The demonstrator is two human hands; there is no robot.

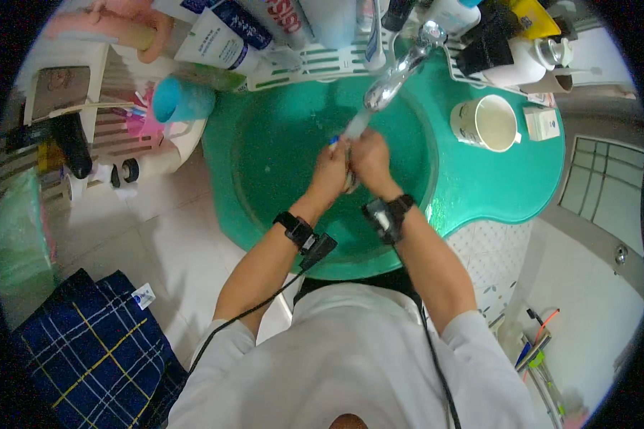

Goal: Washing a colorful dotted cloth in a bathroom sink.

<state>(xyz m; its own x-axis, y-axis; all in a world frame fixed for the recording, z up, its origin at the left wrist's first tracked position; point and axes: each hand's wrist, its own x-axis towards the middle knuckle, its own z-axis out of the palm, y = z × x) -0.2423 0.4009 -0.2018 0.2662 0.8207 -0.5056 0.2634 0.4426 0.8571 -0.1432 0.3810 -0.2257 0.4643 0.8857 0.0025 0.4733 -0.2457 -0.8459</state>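
Water runs from the chrome faucet [383,91] into the green glass basin [279,161]. Just under the stream, my left hand [330,169] and my right hand [373,161] are close together over the basin. My left hand's fingers are closed on a small item with a blue tip [334,140]; what it is cannot be made out. Part of a pale, thin thing [351,185] shows between the hands, mostly hidden by them. The right hand is curled and blurred against the left, and whether it grips the item is unclear. Both wrists wear black straps with corded devices.
Tubes and bottles crowd white racks [327,61] behind the basin. A paper cup [494,123] and a small white box [541,123] stand on the green counter at right. A blue cup [180,100] is on the left shelf. A plaid cloth [96,348] lies lower left. Cords trail from both wrists.
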